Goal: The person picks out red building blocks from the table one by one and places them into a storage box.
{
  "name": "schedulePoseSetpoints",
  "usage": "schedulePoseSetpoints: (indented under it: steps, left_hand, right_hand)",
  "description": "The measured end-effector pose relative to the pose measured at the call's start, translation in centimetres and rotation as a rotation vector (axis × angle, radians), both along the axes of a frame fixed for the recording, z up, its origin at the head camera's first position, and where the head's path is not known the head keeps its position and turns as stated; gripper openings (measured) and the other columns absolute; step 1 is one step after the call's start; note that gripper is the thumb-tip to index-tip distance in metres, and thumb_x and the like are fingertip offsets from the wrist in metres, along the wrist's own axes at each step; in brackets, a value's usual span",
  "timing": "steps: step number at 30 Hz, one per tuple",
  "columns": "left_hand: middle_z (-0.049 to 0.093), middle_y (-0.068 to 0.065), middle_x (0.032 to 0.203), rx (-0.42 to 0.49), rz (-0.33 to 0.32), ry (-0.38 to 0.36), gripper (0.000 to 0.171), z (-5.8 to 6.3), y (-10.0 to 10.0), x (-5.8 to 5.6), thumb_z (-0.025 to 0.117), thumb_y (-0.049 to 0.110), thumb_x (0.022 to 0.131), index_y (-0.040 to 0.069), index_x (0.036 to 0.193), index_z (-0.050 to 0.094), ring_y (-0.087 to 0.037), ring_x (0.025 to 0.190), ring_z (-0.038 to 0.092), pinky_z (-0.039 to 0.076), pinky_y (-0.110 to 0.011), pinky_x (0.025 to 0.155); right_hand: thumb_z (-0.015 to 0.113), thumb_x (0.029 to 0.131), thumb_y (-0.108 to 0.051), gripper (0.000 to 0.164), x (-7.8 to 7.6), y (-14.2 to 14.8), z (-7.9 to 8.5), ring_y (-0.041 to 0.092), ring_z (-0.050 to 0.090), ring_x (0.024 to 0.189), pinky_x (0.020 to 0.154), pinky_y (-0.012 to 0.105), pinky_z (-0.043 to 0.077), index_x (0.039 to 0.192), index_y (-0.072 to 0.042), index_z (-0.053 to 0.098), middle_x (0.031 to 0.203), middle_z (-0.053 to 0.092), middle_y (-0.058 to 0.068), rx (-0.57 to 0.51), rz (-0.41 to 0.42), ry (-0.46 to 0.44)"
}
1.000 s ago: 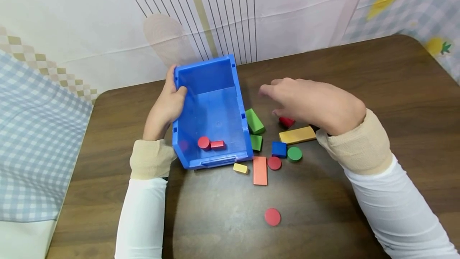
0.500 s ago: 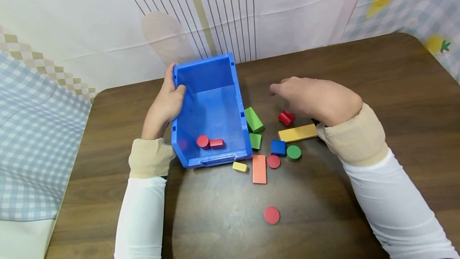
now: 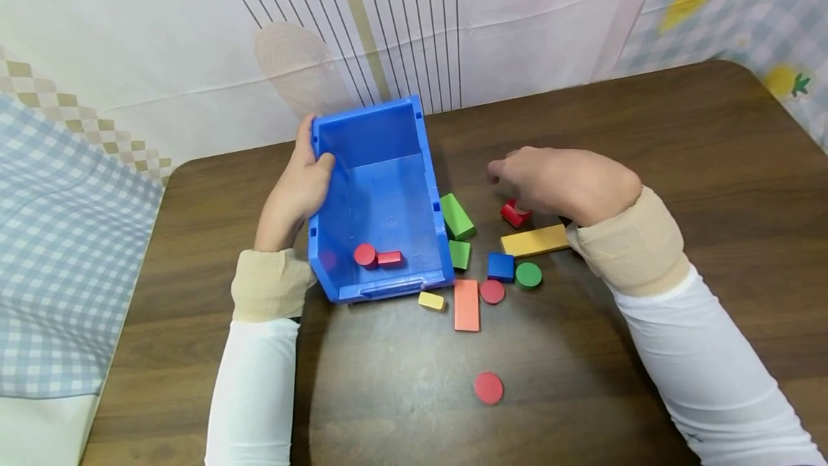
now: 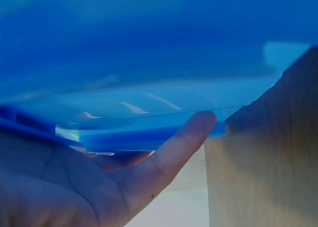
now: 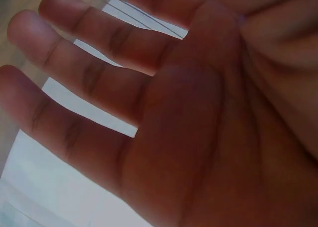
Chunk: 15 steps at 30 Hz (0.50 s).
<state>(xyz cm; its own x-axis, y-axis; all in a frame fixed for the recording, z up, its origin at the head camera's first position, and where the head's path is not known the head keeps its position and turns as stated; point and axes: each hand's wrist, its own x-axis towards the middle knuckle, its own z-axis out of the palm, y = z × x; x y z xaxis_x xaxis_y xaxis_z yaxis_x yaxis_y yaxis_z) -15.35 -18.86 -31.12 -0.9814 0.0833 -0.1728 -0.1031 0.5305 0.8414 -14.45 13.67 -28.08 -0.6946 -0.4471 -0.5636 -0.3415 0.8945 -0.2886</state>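
On the desk [image 3: 711, 164], the left hand [image 3: 300, 185] gripped a blue bin [image 3: 388, 196] by its left side, two red pieces [image 3: 365, 256] inside. The right hand [image 3: 569, 182], fingers [image 5: 89, 73] spread and empty, hung over a red block [image 3: 513, 215]; I couldn't tell whether its thumb touched it.

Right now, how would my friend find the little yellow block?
Look for the big blue bin, which the left hand holds. On the table just outside its near edge, left of a flat orange block, lies the small yellow block. It is much shorter than the only other yellow block.
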Motion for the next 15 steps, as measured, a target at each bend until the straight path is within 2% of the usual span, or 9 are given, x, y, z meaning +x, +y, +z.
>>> schedulePoseSetpoints:
  steps: [11, 15]
  left_hand:
    - [0.014, -0.018, 0.174, 0.006, 0.001, 0.009, 0.07, -0.12, 0.0, 0.06, 0.032, 0.009, 0.109, 0.014, 0.169, -0.005, -0.037, 0.16, 0.017, 0.017, -0.063, 0.126]
    - [0.012, -0.017, 0.175, 0.004, 0.002, 0.005, 0.071, -0.14, -0.01, 0.06, 0.032, 0.01, 0.109, 0.015, 0.169, -0.006, -0.037, 0.16, 0.015, 0.016, -0.063, 0.126]
  right_hand:
    - [0.071, 0.094, 0.0, 0.048, -0.24, -0.41, -0.67, 0.032, 0.063, 0.102, 0.081, 0.045, 0.058, 0.139, 0.0, 0.056, 0.123, 0.065, 0.02, 0.019, -0.024, -0.052]
    - [0.078, 0.092, -0.009, 0.038, -0.2, -0.65, -1.0, 0.03, 0.063, 0.095, 0.079, 0.045, 0.056, 0.125, -0.002, 0.062, 0.11, 0.067, 0.015, 0.072, -0.022, -0.03]
